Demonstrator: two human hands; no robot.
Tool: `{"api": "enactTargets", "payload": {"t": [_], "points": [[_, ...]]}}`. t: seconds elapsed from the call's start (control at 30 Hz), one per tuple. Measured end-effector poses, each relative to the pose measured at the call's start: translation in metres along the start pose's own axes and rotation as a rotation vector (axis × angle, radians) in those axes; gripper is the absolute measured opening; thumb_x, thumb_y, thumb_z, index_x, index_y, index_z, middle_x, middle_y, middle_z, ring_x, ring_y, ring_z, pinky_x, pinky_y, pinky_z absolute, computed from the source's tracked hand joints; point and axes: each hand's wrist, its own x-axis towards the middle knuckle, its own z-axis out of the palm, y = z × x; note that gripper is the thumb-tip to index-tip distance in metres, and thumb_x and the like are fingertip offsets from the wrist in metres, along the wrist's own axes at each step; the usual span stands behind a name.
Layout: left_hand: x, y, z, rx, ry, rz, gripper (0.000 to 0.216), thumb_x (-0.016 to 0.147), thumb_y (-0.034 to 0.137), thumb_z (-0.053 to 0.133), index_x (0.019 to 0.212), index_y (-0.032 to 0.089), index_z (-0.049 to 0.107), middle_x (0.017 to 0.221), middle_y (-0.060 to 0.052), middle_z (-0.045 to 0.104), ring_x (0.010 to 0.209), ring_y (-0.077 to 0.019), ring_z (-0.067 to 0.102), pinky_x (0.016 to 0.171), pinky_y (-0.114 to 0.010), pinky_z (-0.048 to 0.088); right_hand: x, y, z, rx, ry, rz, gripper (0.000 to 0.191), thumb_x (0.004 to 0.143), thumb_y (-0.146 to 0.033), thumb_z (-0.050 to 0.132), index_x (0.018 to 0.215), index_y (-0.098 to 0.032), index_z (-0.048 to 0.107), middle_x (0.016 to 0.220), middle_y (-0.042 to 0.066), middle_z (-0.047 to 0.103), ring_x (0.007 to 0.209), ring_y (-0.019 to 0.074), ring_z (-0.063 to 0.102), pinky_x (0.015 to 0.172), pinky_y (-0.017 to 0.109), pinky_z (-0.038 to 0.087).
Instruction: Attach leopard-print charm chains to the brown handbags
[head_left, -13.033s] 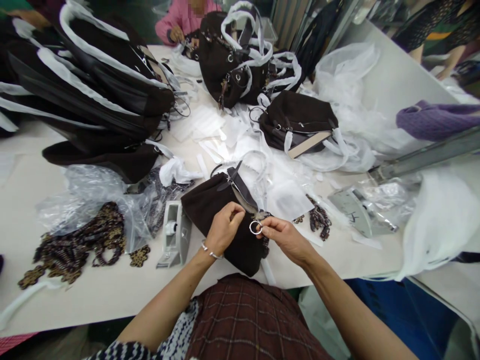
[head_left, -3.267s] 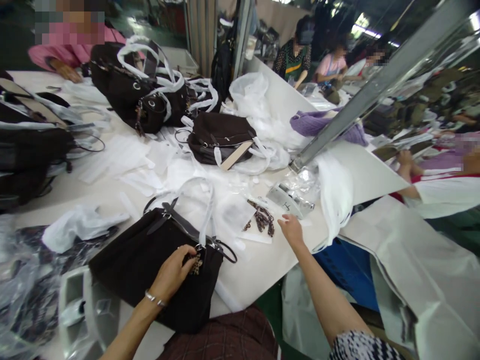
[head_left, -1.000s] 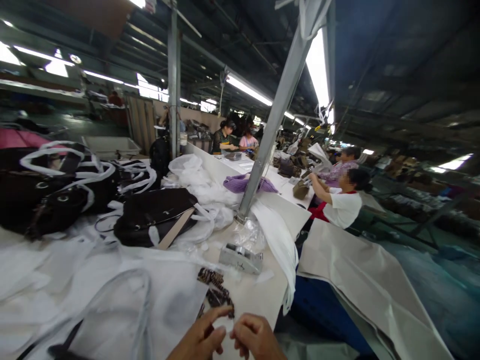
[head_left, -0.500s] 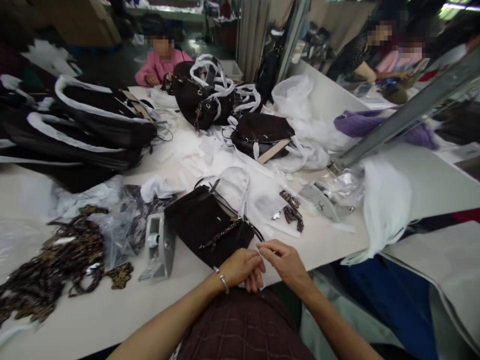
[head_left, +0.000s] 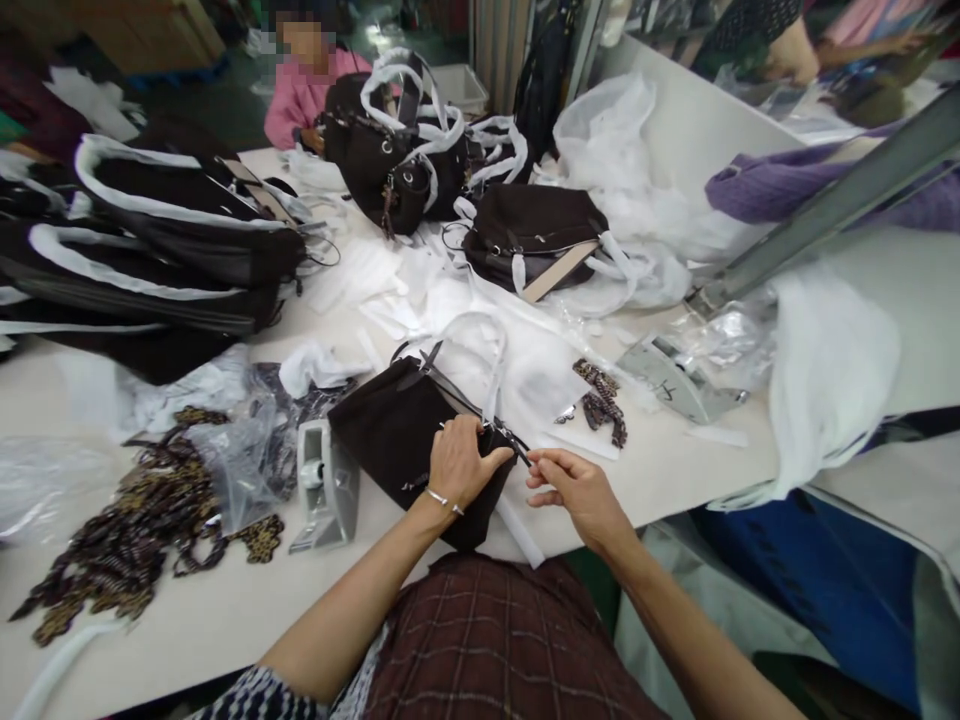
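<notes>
Work at a bag (head_left: 386, 425) lying aslant on the table (head_left: 675, 478), its low corner close by the apron (head_left: 480, 640); the left hand (head_left: 459, 465) lies over the upper right part of the bag, fingers bent, though whether they grip anything is hidden; the right hand (head_left: 581, 490) appears to pinch a dark strap (head_left: 520, 443) at the bag's top corner. The step in hand is judged to be work on the strap and nearby fittings; the next move calls for a steady bag and a light fingertip hold. On the left, a dispenser (head_left: 330, 490) stands just beside the bag; beyond lies white paper (head_left: 544, 370); the clearest room is bare table to the right, bounded by the near edge and a second dispenser (head_left: 679, 382).
</notes>
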Motion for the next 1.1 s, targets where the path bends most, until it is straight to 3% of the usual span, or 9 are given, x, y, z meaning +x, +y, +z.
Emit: {"api": "enactTargets", "payload": {"t": [0.13,0.23,0.37,0.5,0.63,0.73,0.87,1.0,1.1], "points": [[0.013,-0.004,0.02,0.05,-0.069,-0.057,0.036,0.079,0.046,0.066,0.098,0.018,0.052,0.094,-0.006,0.061,0.093,-0.0237,0.056,0.087,-0.036,0.037,0.02,0.003,-0.001,-0.119,-0.002,-0.044,0.038,0.071,-0.044,0.071,0.095,-0.015,0.072,0.074,0.002,0.066,0.066,0.015,0.063,0.064,0.034,0.061],[0.015,-0.007,0.022,0.034,-0.09,-0.102,0.029,0.083,0.041,0.062,0.098,0.018,0.052,0.089,-0.004,0.062,0.089,-0.0218,0.058,0.083,-0.033,0.038,0.034,0.004,0.0,-0.202,0.0,-0.063,0.036,0.071,-0.041,0.071,0.095,-0.014,0.071,0.071,0.002,0.068,0.061,0.0148,0.064,0.066,0.034,0.059],[0.019,-0.007,0.025,0.009,-0.097,-0.145,0.037,0.079,0.046,0.065,0.1,0.018,0.052,0.094,-0.005,0.063,0.092,-0.0231,0.059,0.082,-0.033,0.039,0.051,0.008,0.005,-0.252,-0.012,-0.049,0.026,0.071,-0.037,0.067,0.084,-0.014,0.068,0.067,0.001,0.067,0.061,0.0145,0.063,0.062,0.029,0.055],[0.025,-0.01,0.028,-0.053,-0.128,-0.195,0.028,0.081,0.044,0.062,0.091,0.019,0.056,0.093,-0.005,0.063,0.089,-0.0211,0.059,0.078,-0.031,0.041,0.064,0.013,0.006,-0.345,-0.023,-0.096,0.022,0.074,-0.036,0.063,0.082,-0.016,0.069,0.071,0.001,0.067,0.064,0.0141,0.061,0.061,0.027,0.051],[0.023,-0.022,0.019,-0.265,-0.214,-0.191,0.011,0.083,0.029,0.059,0.089,0.02,0.059,0.078,0.001,0.064,0.073,-0.0147,0.06,0.069,-0.026,0.042,0.067,0.013,0.006,-0.444,-0.008,-0.174,0.02,0.076,-0.033,0.062,0.083,-0.017,0.071,0.078,0.003,0.069,0.071,0.0159,0.061,0.069,0.029,0.049],[0.017,-0.031,0.01,-0.583,-0.284,-0.196,0.018,0.079,0.024,0.061,0.097,0.018,0.06,0.079,0.0,0.065,0.071,-0.0123,0.06,0.066,-0.024,0.046,0.062,0.009,0.013,-0.478,-0.025,-0.202,0.018,0.076,-0.031,0.062,0.085,-0.018,0.072,0.082,0.003,0.07,0.076,0.0169,0.061,0.074,0.03,0.048],[0.015,-0.041,0.005,-0.958,-0.431,-0.342,0.03,0.077,0.025,0.065,0.102,0.011,0.058,0.085,-0.006,0.067,0.067,-0.0117,0.062,0.06,-0.024,0.051,0.054,0.006,0.029,-0.453,-0.041,-0.204,0.019,0.076,-0.028,0.061,0.092,-0.019,0.068,0.075,0.0,0.066,0.069,0.0143,0.058,0.068,0.027,0.046],[0.018,-0.051,0.008,-1.143,-0.479,-0.484,0.036,0.075,0.027,0.069,0.104,0.009,0.058,0.087,-0.009,0.069,0.066,-0.0115,0.063,0.061,-0.025,0.052,0.05,0.01,0.042,-0.457,-0.008,-0.242,0.019,0.078,-0.028,0.059,0.094,-0.018,0.062,0.069,-0.002,0.06,0.063,0.013,0.055,0.061,0.024,0.044],[0.018,-0.056,0.012,-1.12,-0.435,-0.467,0.033,0.071,0.023,0.071,0.1,0.009,0.06,0.086,-0.008,0.069,0.071,-0.0127,0.064,0.067,-0.027,0.052,0.05,0.013,0.046,-0.495,0.016,-0.263,0.018,0.077,-0.026,0.058,0.094,-0.019,0.06,0.067,-0.003,0.059,0.06,0.0122,0.054,0.059,0.024,0.043]]}}
